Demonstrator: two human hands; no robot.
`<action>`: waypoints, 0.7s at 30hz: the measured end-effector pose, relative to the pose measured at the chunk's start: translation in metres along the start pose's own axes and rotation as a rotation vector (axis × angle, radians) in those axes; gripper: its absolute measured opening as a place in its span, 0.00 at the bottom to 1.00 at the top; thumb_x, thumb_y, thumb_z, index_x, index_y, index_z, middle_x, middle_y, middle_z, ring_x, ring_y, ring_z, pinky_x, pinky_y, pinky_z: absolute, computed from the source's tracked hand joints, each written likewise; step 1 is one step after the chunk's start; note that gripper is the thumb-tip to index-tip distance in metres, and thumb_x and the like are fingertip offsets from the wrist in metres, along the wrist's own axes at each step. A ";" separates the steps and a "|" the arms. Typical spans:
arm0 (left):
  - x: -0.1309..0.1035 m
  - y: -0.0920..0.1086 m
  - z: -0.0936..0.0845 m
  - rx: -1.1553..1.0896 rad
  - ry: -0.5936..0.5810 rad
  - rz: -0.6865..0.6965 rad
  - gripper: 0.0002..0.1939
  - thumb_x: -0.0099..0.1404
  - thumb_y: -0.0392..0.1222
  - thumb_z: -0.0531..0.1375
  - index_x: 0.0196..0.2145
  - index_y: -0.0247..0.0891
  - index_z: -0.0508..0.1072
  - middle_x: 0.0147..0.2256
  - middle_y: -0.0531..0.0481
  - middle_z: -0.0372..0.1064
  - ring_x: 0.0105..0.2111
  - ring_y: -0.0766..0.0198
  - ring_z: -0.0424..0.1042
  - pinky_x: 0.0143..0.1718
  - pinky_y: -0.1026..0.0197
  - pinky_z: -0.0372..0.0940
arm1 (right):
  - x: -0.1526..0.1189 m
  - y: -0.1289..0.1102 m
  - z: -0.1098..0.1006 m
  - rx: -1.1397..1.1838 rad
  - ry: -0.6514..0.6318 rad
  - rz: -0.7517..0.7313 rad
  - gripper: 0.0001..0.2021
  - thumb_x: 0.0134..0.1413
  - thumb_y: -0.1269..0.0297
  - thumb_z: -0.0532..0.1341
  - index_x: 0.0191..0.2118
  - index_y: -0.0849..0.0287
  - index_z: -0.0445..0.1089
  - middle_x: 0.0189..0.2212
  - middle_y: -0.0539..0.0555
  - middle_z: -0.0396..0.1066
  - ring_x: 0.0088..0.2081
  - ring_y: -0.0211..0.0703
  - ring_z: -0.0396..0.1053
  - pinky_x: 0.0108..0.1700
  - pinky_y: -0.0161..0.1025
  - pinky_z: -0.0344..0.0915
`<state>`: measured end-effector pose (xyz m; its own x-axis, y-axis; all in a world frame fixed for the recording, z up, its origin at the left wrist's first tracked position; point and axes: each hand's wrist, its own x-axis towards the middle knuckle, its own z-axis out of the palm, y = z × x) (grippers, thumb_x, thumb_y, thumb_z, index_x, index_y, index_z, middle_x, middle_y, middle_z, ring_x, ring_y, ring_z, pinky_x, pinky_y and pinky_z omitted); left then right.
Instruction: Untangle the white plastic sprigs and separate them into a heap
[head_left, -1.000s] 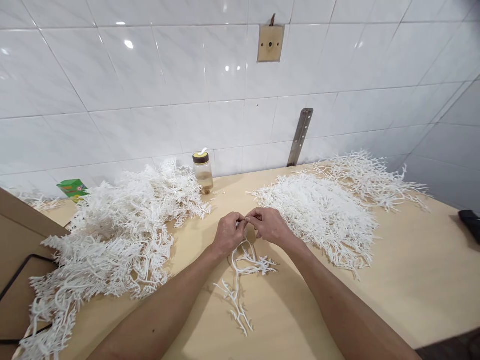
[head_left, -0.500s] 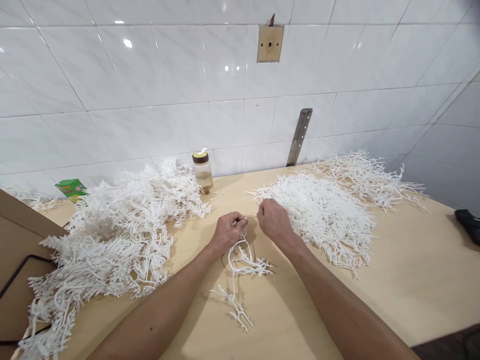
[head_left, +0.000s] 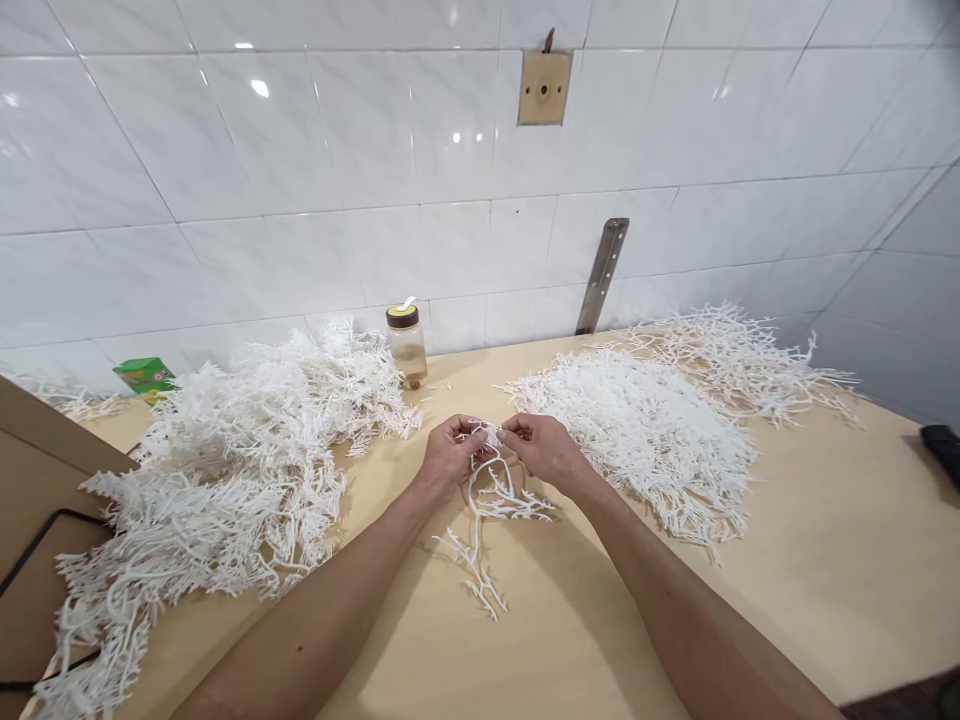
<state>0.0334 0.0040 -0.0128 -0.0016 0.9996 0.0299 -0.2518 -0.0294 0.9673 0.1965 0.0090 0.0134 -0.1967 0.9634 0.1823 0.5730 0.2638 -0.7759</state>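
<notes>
A white branched plastic twig [head_left: 475, 500] hangs down from my fingers over the middle of the table, its thin forked ends spread toward me. My left hand [head_left: 448, 452] pinches its upper part between thumb and fingers. From the other side my right hand [head_left: 546, 446] grips the same upper part, thumb and forefinger pressed together. The exact spot where the pieces meet between the fingertips is too small to make out. Just beyond my right hand lies a dense pile of small white twigs [head_left: 645, 430].
A tall heap of white branched pieces [head_left: 247, 470] fills the left side, beside a cardboard box [head_left: 45, 540] and a green packet [head_left: 145, 377]. At the back stand a jar of liquid [head_left: 407, 350] and a metal strip [head_left: 602, 275]. Longer white twigs [head_left: 742, 360] lie back right.
My right hand has come from the edge of the small-twig pile to my left hand and now grips the twig too. The hanging twig has risen slightly.
</notes>
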 end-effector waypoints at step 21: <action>-0.006 0.003 0.001 0.664 0.027 0.266 0.10 0.59 0.45 0.60 0.25 0.36 0.74 0.21 0.55 0.67 0.23 0.68 0.64 0.27 0.65 0.58 | 0.001 0.002 0.003 -0.229 0.129 -0.059 0.09 0.55 0.65 0.57 0.30 0.58 0.74 0.28 0.51 0.76 0.30 0.41 0.69 0.35 0.36 0.59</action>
<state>0.0333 -0.0025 -0.0100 -0.0072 0.9576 0.2879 0.4030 -0.2607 0.8773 0.1947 0.0102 0.0105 -0.1405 0.9404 0.3097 0.7312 0.3095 -0.6079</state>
